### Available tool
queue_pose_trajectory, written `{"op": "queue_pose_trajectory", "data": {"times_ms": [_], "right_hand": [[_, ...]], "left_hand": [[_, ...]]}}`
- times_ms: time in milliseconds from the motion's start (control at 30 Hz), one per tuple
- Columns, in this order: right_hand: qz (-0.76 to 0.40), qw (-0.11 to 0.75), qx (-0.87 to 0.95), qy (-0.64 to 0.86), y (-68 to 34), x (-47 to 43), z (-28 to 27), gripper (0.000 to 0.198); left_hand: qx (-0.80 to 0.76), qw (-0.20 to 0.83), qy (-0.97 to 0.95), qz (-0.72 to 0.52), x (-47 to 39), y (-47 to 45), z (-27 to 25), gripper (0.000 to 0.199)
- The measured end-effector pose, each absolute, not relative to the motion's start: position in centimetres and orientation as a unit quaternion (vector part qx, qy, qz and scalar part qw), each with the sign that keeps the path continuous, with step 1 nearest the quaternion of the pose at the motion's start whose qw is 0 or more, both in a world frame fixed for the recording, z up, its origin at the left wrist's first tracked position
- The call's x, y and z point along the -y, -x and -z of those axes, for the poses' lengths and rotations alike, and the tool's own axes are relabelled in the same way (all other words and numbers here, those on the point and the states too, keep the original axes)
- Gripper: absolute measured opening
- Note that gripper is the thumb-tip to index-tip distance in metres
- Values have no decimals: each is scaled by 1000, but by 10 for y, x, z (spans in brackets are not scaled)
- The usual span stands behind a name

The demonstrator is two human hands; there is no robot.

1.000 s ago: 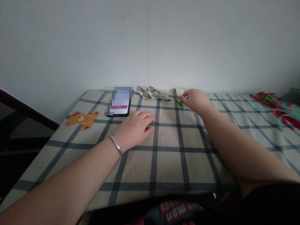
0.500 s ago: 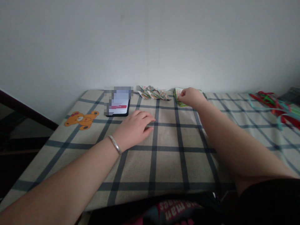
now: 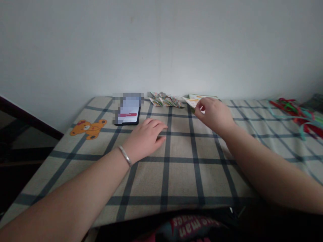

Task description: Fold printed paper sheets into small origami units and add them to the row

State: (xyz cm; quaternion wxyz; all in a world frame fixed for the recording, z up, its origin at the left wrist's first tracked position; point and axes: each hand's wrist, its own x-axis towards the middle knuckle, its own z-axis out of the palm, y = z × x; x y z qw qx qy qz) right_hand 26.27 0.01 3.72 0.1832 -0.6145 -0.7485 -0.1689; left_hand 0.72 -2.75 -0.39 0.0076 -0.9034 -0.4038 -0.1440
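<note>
My right hand pinches a printed paper sheet between thumb and fingers at the back of the table. The sheet is white with yellow and green print, tilted, and partly lifted off a stack of similar papers, most of which the hand covers. My left hand rests on the checked tablecloth, palm down, fingers stretched out, holding nothing. Left of the sheet lies a row of folded paper pieces with small colourful print. The phone is just beyond my left hand.
An orange bear cutout lies at the left of the table. Red, green and light blue ribbons are heaped at the far right, with a dark item behind them. A white wall stands at the back edge.
My right hand has drawn back slightly toward me and to the right, and a sheet from the stack is now raised in its fingers. The left hand has stayed in place.
</note>
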Motion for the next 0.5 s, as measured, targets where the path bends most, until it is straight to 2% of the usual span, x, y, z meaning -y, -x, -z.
{"op": "queue_pose_trajectory", "data": {"times_ms": [167,333,500], "right_hand": [[141,162,804,555,-249,37,-33,16],[115,153,850,491,-239,55,-28,19],[86,132,900,407,-239,55,-21,15]], "left_hand": [[421,11,891,169,29,-8,5,43],[429,3,880,203,29,-10,8,62],[425,8,871,247,31,-12,4,57]]}}
